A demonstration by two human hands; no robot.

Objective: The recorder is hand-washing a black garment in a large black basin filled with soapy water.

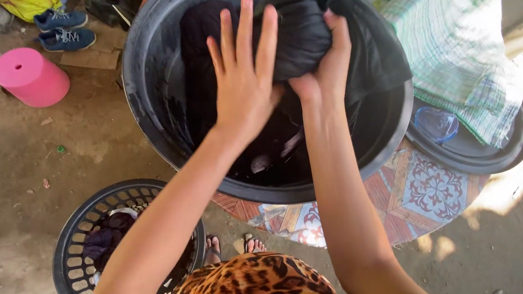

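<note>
A big black plastic tub (150, 94) stands in front of me with dark wet clothes inside. Over its middle my right hand (325, 65) grips a bunched black garment (303, 33) that drapes over the tub's right rim. My left hand (244, 73) lies flat against the same garment, fingers spread, pressing on it. Both forearms reach out from the bottom of the view.
A black slotted laundry basket (71, 258) with dark clothes sits low left. A pink stool (30, 76) and blue shoes (64, 30) lie upper left. A green checked cloth (459, 34) drapes over a black basin (484, 155) at right. A patterned mat (413, 193) lies under the tub.
</note>
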